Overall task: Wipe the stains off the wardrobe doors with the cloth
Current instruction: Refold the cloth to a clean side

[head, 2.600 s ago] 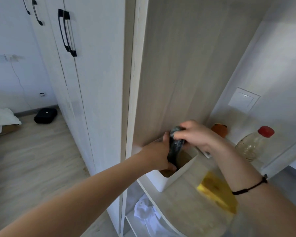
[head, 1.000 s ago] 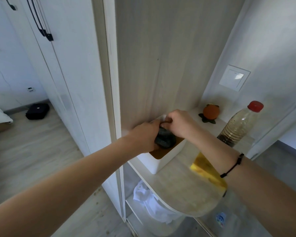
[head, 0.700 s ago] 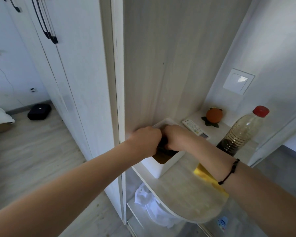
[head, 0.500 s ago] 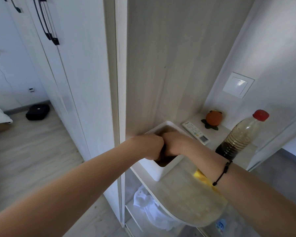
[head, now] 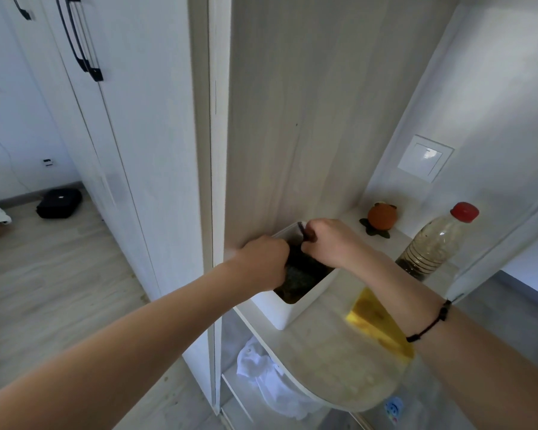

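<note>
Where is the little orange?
In the head view, the orange sits at the back of the shelf on the right, just left of the red-capped bottle and beyond the white box.

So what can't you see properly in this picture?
Head view only.
Cloth: mostly hidden by left hand, right hand and box wall.
Yellow thing: partly covered by right arm, can't identify.
Bottle: base behind that arm.
Handles: cut off by top edge.
Stains on doors: too faint to spot.

Rounded shelf [head: 323, 361] with white tub [head: 280, 308], yellow sponge [head: 376, 321], bottle [head: 432, 243], orange ornament [head: 382, 216].
</note>
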A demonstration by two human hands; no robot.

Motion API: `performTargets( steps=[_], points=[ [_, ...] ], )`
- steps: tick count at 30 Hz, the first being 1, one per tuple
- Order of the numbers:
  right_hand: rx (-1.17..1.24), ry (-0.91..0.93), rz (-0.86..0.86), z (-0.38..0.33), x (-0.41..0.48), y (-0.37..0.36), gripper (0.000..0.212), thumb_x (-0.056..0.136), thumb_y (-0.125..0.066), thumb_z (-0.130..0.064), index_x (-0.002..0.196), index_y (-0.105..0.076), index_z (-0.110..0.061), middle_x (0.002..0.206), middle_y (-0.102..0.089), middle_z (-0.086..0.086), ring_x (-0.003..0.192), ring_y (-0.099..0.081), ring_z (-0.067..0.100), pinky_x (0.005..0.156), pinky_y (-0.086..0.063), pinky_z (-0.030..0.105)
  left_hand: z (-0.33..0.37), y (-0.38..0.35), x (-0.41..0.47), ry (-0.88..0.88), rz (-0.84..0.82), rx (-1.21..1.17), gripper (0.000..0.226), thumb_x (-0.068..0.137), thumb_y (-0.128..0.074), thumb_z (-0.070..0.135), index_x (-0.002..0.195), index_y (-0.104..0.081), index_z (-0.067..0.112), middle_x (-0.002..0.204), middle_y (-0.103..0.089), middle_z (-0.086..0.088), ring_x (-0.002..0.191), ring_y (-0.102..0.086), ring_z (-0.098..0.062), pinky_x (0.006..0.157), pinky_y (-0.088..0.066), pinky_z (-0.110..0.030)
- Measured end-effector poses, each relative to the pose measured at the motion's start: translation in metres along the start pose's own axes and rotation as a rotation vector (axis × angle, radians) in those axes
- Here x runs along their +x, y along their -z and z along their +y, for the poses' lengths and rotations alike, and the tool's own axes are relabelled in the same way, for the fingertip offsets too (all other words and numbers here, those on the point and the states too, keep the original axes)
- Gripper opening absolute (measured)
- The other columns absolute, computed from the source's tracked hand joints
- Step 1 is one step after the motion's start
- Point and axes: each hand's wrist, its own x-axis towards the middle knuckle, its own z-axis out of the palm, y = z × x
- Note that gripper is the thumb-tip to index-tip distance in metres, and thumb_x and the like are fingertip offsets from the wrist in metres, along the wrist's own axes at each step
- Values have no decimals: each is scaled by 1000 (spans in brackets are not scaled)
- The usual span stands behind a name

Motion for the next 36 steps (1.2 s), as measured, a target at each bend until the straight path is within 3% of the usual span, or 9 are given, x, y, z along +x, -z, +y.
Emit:
performTargets(
  steps=[4, 8, 11, 13, 17, 22, 25, 31, 36],
  points=[
    [-119, 75, -235, -9, -2, -16, 12, 88, -61, -26, 96, -67, -21, 85, -65, -1, 84, -63, 20, 73, -52, 33, 14, 7, -1, -24, -62, 28, 10, 89, -56, 15, 86, -64, 12, 81, -63, -1, 84, -65, -26, 69, -51, -32],
    [-207, 48, -392, -15, 7, -31, 11, 95, -55, -18, 88, -64, -16, 84, -61, 0, 80, -56, 17, 70, -42, 24, 22, 5, 2, 18, -264, 117, 30, 90, -55, 16, 62, -45, 16, 64, -49, 1, 73, -57, -26, 73, -53, -35],
    [-113, 45, -263, -12, 8, -31, 13, 94, -57, -17, 102, -66, -11, 89, -59, 4, 81, -54, 20, 71, -43, 29, 27, 6, 0, 26, -313, 148, 30, 89, -56, 19, 61, -46, 15, 60, -47, 1, 57, -47, -18, 58, -44, -27],
    [-80, 44, -209, -10, 7, -27, 4, 93, -57, -16, 93, -61, -15, 85, -58, 1, 74, -53, 17, 60, -38, 24, 28, 8, 0, 24, -314, 138, 24, 89, -56, 14, 67, -48, 13, 63, -48, 0, 56, -47, -17, 51, -38, -25],
    [174, -21, -11, -7, 1, 1, 11, 84, -67, -20, 77, -61, -16, 73, -61, 4, 65, -57, 16, 55, -43, 32, 17, 13, 0, 40, -106, 16, 15, 90, -56, 10, 78, -49, 15, 70, -48, 3, 84, -65, -29, 62, -41, -31],
    [424, -20, 224, -13, -10, 48, 12, 84, -68, -18, 79, -66, -7, 63, -61, 5, 53, -60, 17, 50, -46, 25, 3, 25, -10, 30, -37, -95, 22, 96, -53, 22, 89, -70, 9, 86, -69, -4, 83, -66, -22, 75, -54, -30],
    [512, -23, 282, -16, -11, 62, 15, 86, -65, -17, 86, -62, -2, 64, -58, 5, 47, -63, 16, 54, -54, 34, 2, 28, -12, 13, -34, -166, 22, 94, -61, 33, 105, -68, 15, 97, -70, -1, 88, -65, -21, 75, -52, -27],
    [386, -79, 52, -19, -6, 36, 4, 84, -72, -10, 85, -68, -9, 81, -71, 10, 61, -73, 21, 51, -57, 28, 9, 18, -5, 22, -64, -52, 20, 92, -61, 29, 94, -71, 11, 89, -67, -4, 85, -65, -25, 75, -55, -33],
    [-37, -46, -292, -19, 3, 1, 19, 80, -75, -18, 97, -66, -16, 87, -66, 2, 75, -64, 18, 62, -52, 29, 15, 8, -1, 30, -216, 32, 16, 96, -51, 16, 93, -65, 8, 93, -66, -10, 91, -64, -28, 74, -49, -34]
  ],
)
